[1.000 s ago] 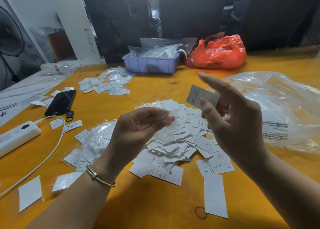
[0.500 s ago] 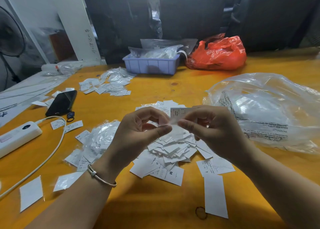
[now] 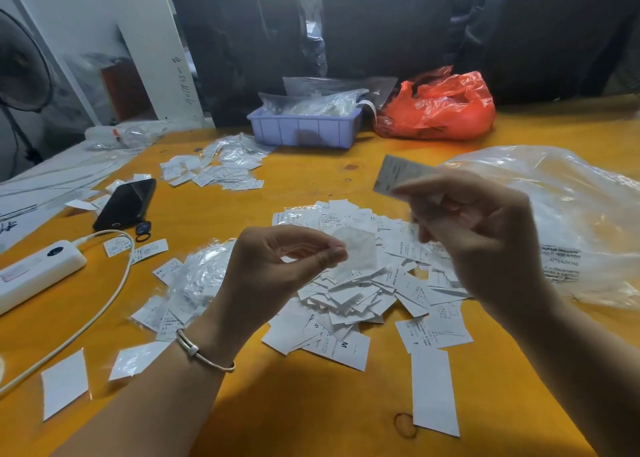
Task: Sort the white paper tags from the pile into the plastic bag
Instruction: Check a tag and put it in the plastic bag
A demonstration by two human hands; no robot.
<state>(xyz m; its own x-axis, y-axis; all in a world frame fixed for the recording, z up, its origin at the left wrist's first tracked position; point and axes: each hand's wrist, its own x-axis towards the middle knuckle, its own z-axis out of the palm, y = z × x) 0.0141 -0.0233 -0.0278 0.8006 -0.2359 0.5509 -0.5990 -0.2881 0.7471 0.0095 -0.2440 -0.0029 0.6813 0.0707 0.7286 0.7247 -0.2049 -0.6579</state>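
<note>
Basket (image 3: 304, 133): clear packets | left hand (image 3: 277, 266): pinches small clear bag (image 3: 356, 252) | right hand (image 3: 478, 235): pinches tag (image 3: 394, 174)

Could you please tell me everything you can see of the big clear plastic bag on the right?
The plastic bag is large, thin and transparent, crumpled and puffed up, catching white glare. It lies on the orange table at the right, beside the pile of tags. Black printed text, including "ATTENZIONE", runs along its near side. The right hand, holding a tag, partly hides its left edge; whether they touch is unclear.
</note>
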